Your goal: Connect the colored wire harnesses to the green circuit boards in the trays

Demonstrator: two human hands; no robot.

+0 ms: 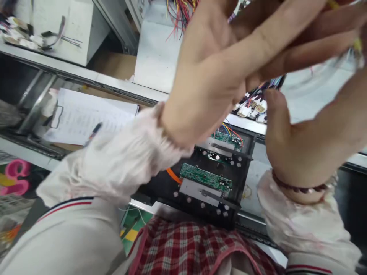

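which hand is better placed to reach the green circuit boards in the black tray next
Probably the right hand: it sits low, just beside the black tray, with nothing between it and the green circuit boards. The left hand is raised higher, fingers pointing away from the tray.

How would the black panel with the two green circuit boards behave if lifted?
The black panel likely feels stiff and fairly heavy for its size, given the metal brackets lying across the green circuit boards. The exposed boards look fragile, and the orange cable could snag if it is moved.
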